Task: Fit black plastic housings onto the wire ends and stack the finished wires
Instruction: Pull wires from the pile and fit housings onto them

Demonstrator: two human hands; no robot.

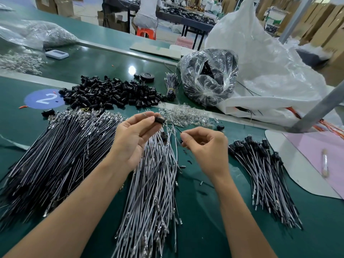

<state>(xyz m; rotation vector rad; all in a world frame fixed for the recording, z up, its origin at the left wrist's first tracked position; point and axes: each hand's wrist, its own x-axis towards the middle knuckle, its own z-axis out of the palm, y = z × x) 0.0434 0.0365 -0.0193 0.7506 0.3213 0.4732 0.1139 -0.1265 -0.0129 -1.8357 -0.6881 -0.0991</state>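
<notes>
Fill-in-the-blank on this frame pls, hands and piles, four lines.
The left hand pinches a black ____.
The right hand pinches a thin ____.
The stack of finished wires lies to the ____ of both hands.
The blue circle on the table shows the number ____.
Missing: housing; wire; right; 2.

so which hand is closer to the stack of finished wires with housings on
Right. The right hand, pinching a wire, sits just left of the stack of finished wires; the left hand, holding a black housing, is farther left, beyond the right hand.
</notes>
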